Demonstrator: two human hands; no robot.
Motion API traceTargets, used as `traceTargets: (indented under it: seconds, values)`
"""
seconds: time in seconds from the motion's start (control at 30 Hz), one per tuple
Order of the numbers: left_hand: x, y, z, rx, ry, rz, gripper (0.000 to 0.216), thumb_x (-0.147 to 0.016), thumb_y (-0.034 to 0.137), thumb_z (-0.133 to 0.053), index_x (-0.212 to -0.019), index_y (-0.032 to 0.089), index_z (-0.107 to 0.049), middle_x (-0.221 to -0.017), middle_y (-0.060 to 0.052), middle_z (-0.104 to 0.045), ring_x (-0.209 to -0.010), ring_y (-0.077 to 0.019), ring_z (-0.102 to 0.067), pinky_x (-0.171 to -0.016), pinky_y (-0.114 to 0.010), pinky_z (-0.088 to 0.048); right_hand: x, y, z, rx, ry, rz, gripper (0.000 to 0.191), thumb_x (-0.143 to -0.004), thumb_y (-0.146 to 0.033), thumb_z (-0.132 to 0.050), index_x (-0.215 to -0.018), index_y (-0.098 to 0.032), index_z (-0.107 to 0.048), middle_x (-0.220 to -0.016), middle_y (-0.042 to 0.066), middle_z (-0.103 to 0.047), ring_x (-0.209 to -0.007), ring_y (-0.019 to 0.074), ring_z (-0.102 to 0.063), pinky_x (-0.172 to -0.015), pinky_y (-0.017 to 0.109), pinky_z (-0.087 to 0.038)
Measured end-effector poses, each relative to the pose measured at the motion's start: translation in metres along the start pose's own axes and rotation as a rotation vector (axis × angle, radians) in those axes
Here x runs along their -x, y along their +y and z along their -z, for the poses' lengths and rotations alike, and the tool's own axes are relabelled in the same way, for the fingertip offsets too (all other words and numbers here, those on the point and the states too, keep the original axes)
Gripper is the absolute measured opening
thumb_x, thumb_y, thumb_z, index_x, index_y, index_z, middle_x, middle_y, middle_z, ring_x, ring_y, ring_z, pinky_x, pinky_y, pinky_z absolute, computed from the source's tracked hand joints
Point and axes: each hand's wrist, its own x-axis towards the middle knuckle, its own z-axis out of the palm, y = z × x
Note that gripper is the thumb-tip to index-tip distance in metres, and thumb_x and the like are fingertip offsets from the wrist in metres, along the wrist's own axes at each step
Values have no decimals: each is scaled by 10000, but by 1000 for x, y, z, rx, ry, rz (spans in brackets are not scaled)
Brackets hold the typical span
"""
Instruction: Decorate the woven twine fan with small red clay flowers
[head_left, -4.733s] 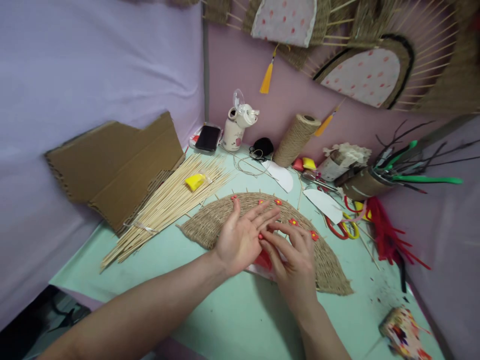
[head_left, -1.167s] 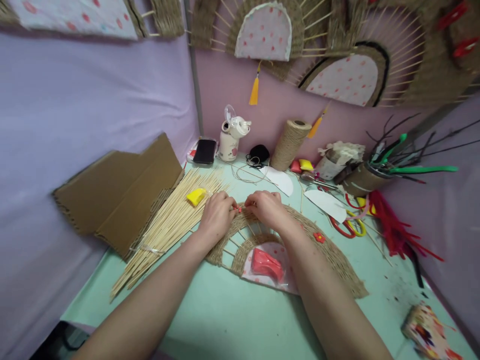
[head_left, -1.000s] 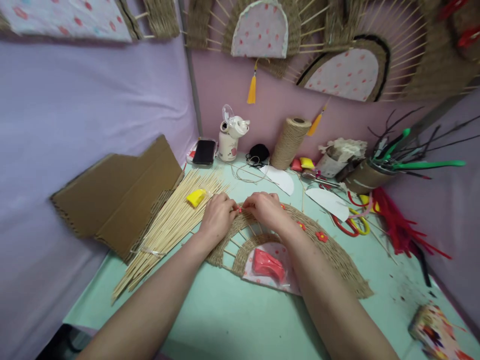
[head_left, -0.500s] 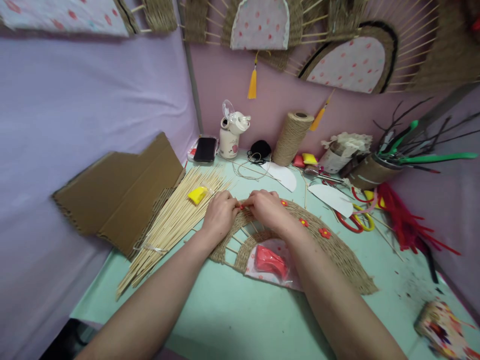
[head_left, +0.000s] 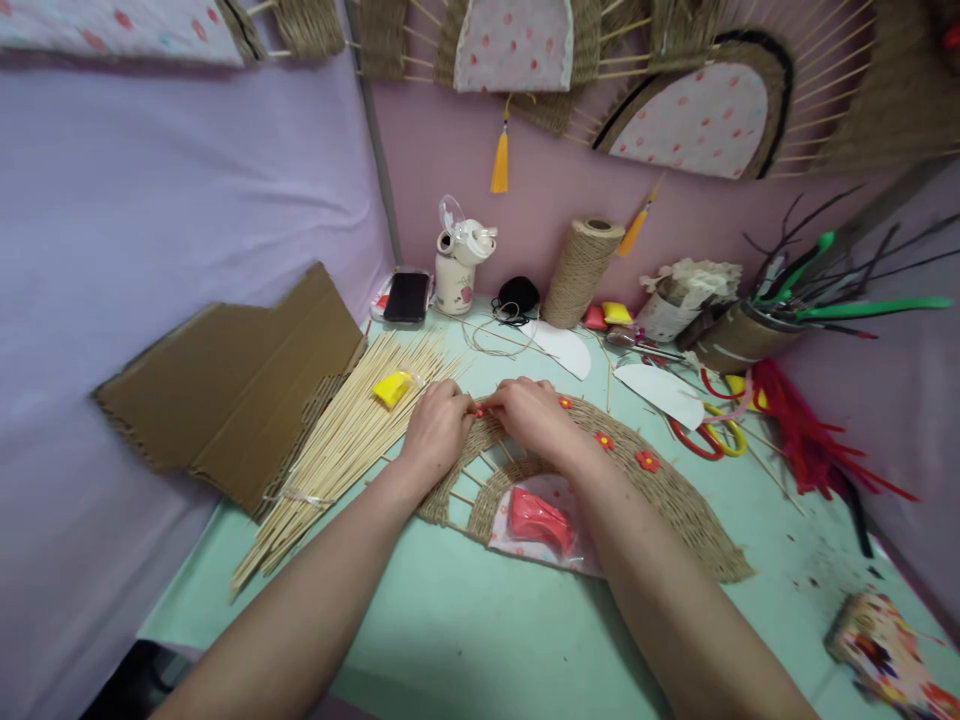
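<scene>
A semicircular woven twine fan (head_left: 679,510) lies on the table, with red clay flowers (head_left: 604,442) with yellow centres spaced along its outer band. At its upper left edge my left hand (head_left: 437,425) and my right hand (head_left: 521,408) meet, fingertips closed around a small red clay piece (head_left: 480,410) at the band. The fingers hide most of that piece. A clear packet of red clay (head_left: 540,520) rests on the fan's patterned cloth centre, beneath my right forearm. Left of my left hand, a yellow clay packet (head_left: 391,389) sits on a bundle of thin bamboo sticks (head_left: 322,480).
Folded cardboard (head_left: 247,390) leans at the left. Along the back stand a white bottle (head_left: 455,280), a twine spool (head_left: 583,275) and a can with green-handled pliers (head_left: 750,330). Scissors (head_left: 697,440), white paper pieces (head_left: 660,395) and red pipe cleaners (head_left: 799,420) lie at right.
The view has shifted very slightly. Both hands stay at the same spot on the fan, fingertips still closed on the small red piece.
</scene>
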Motion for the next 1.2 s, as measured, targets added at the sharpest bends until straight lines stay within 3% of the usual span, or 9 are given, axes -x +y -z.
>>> traceTargets:
  seconds: [0.3,0.53,0.8,1.2]
  values:
    - [0,0,-1,-11,7,0,154,-881,216,-588,-865,170,-734,-918,-80,-617,-952,-243,-560,-879,-381,-455,2,-2,2,13,33,-3,365,-949,-164,-399,-1034,-265,-739,-1037,85,-681,-967,216,-558,-789,324,-306]
    - [0,0,-1,-34,2,-2,145,-867,182,-584,-844,152,-724,-915,-86,-613,-941,-246,-557,-866,-377,-456,2,-3,4,28,24,63,363,-946,-188,-441,-1106,-349,-724,-1052,53,-672,-996,219,-537,-784,315,-334]
    - [0,0,-1,-39,1,-4,165,-877,198,-573,-865,158,-733,-914,-85,-616,-936,-249,-550,-859,-380,-456,5,-6,7,85,-19,63,338,-917,-144,-452,-1023,-249,-756,-1033,101,-664,-985,232,-522,-786,314,-371]
    - [0,-1,1,-27,-9,-21,159,-868,181,-571,-849,170,-728,-917,-80,-615,-942,-238,-548,-874,-382,-458,7,-5,9,98,-6,59,324,-916,-137,-461,-1015,-250,-748,-1025,95,-672,-967,233,-524,-762,307,-372]
